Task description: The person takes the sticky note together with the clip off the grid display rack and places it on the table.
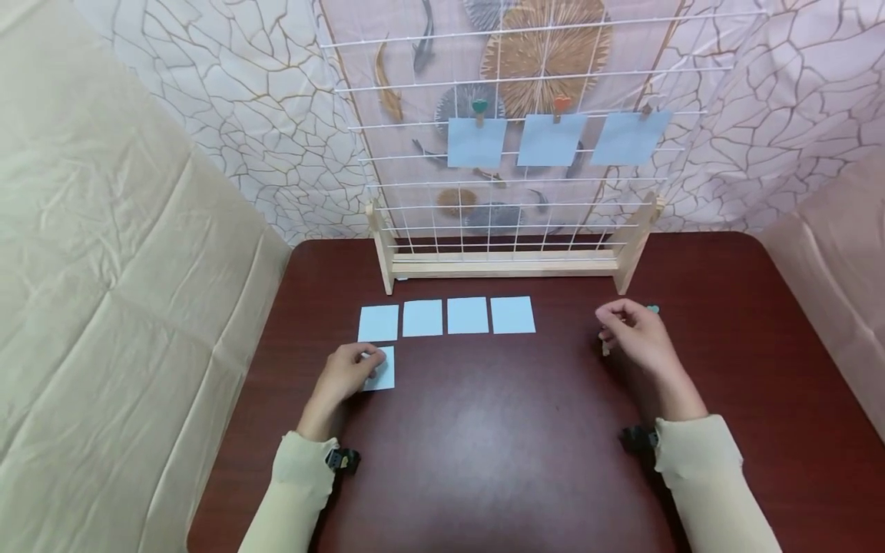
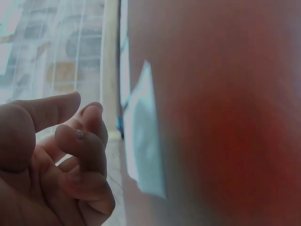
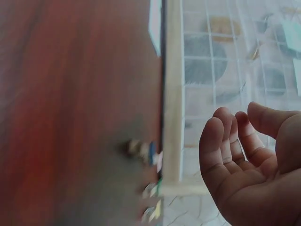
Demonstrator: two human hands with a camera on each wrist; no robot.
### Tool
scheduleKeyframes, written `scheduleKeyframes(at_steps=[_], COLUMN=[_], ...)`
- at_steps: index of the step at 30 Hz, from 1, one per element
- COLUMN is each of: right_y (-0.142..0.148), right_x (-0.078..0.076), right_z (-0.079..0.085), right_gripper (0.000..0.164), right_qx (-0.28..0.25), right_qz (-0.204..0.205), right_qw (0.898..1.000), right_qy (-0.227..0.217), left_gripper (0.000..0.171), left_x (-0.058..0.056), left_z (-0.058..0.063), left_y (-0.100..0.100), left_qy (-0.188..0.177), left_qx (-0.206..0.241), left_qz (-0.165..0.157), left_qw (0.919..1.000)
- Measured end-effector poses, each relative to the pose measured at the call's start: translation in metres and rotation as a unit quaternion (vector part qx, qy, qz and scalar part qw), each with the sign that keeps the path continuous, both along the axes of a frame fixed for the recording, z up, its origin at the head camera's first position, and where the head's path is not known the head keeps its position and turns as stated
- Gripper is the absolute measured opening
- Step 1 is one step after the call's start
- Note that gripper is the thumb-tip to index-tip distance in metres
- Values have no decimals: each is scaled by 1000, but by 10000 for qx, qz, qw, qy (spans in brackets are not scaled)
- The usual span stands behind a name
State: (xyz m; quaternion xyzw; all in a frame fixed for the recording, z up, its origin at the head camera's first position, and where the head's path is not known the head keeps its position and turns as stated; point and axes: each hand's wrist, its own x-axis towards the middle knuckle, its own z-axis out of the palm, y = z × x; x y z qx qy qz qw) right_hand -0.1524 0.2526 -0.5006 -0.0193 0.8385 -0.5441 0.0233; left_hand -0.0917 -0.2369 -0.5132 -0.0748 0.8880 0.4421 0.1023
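Observation:
My left hand (image 1: 343, 375) hovers over a light-blue paper square (image 1: 386, 370) at the table's left side and partly covers it. Its fingers are loosely bent with nothing between them; in the left wrist view the paper (image 2: 143, 141) lies beyond the fingertips. On the right, my right hand (image 1: 641, 338) is raised above small decorated clothespins (image 3: 141, 149), its fingers relaxed and bare of any object. One clothespin (image 1: 606, 347) shows below the fingers in the head view, and a green-topped one (image 1: 653, 309) peeks out behind the hand.
Several blue paper squares (image 1: 467, 316) form a row before a white wire grid rack (image 1: 518, 206) with a wooden base (image 1: 505, 266). Three blue squares (image 1: 551, 142) hang on the grid from heart-topped clothespins (image 1: 562, 106). The dark red table (image 1: 484, 430) has fabric walls around it.

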Motion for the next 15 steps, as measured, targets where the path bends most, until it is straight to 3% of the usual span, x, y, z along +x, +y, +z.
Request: scheduleKeyframes(at_steps=[7, 15], right_y=[-27, -59], right_x=[-14, -39], right_z=[17, 48], right_gripper=[29, 26], right_qx=[148, 538], right_qz=[369, 798], right_qw=[9989, 9921], right_qy=[238, 800], left_gripper=[25, 21], left_x=[-21, -51], left_z=[17, 41], left_y=[26, 47], left_qy=[334, 1215], left_qx=[232, 672], left_qz=[-372, -89], left_qw=[9985, 9903])
